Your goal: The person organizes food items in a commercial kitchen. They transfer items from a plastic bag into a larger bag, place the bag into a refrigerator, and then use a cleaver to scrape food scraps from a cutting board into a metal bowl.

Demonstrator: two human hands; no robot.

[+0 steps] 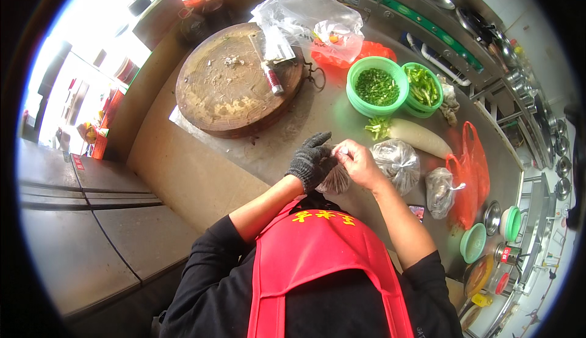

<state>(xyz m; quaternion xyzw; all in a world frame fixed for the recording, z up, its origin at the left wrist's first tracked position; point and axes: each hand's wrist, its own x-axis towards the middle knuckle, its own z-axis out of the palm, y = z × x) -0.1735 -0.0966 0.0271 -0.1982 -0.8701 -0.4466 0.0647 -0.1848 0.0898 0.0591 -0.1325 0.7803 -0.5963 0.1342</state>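
My left hand (311,162), in a dark grey knitted glove, grips the gathered neck of a clear plastic bag (335,181) with dark contents. Bare, my right hand (359,163) pinches the twisted top of the same bag; the two hands nearly touch. Just right of them lies another tied clear bag (396,164), and a smaller knotted bag (439,192) is farther right. A white radish (419,137) with cut green stems lies behind these bags. On the round wooden chopping block (219,86), at the back left, rests a cleaver (273,79) with a red handle.
Green baskets hold chopped green herbs (377,86) and sliced green peppers (421,84). Clear plastic bags (311,22) lie behind the block, partly over a red bag (382,50). Another red bag (474,168) is at the right, with a phone (417,211), a green basket (473,243) and metal bowls nearby.
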